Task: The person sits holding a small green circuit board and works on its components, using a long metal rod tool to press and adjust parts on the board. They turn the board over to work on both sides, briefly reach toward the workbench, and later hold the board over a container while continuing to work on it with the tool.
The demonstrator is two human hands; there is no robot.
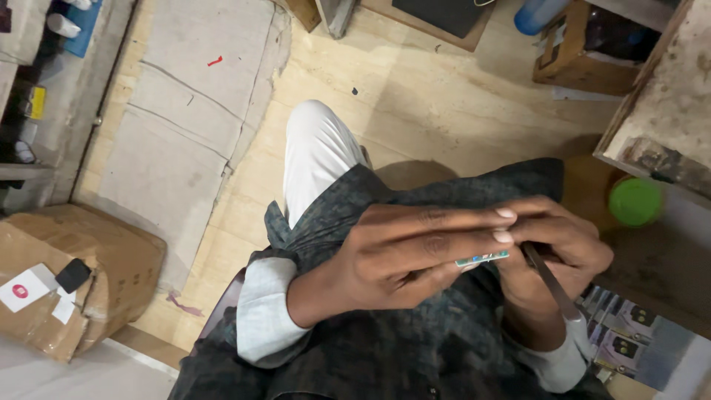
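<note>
A brown cardboard box [70, 278] sits on the floor at the lower left, with a white sticker and a small black thing [72, 275] on top. A big grey mat [189, 111] lies flat on the pale floor [415, 96] beside it. A round green lid [635, 201] sits at the right, near a worn desk [666, 111]. A wooden crate [578, 55] stands at the top right, with a blue bottle [537, 13] just beside it. Small packets [629, 333] lie at the lower right.
</note>
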